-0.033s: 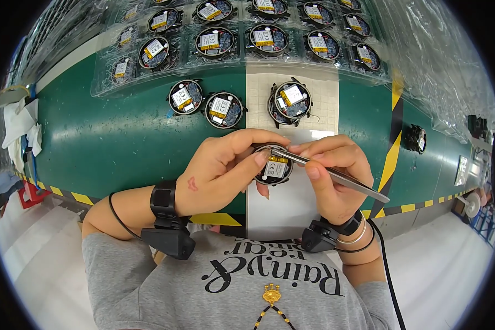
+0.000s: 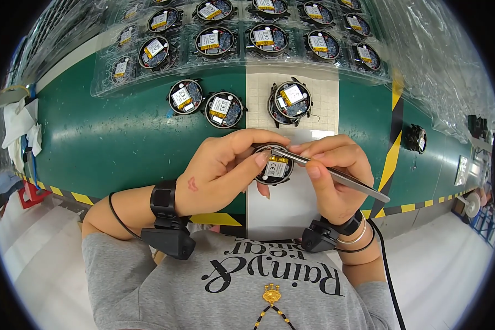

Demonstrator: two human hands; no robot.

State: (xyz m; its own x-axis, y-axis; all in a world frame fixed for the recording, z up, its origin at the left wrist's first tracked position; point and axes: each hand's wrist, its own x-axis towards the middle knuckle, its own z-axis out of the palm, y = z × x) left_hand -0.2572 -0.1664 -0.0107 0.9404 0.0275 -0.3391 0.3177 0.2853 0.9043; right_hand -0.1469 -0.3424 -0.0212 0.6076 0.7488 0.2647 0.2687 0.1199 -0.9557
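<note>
My left hand point(image 2: 217, 170) grips a small round black device point(image 2: 273, 169) just above the bench's near edge. The device's back is open, showing a yellow-labelled cell and a circuit board. My right hand point(image 2: 335, 201) pinches a pair of metal tweezers point(image 2: 363, 187). Their tips rest at the device's upper rim, under my left index finger. Both wrists wear black straps with small black boxes.
Three similar open round devices point(image 2: 185, 96) point(image 2: 223, 109) point(image 2: 291, 100) lie on the green bench mat point(image 2: 110, 137) beyond my hands. Clear trays point(image 2: 231, 60) holding several more line the far side. There is a black round part point(image 2: 416, 138) to the right and white cloth point(image 2: 19, 124) at the left.
</note>
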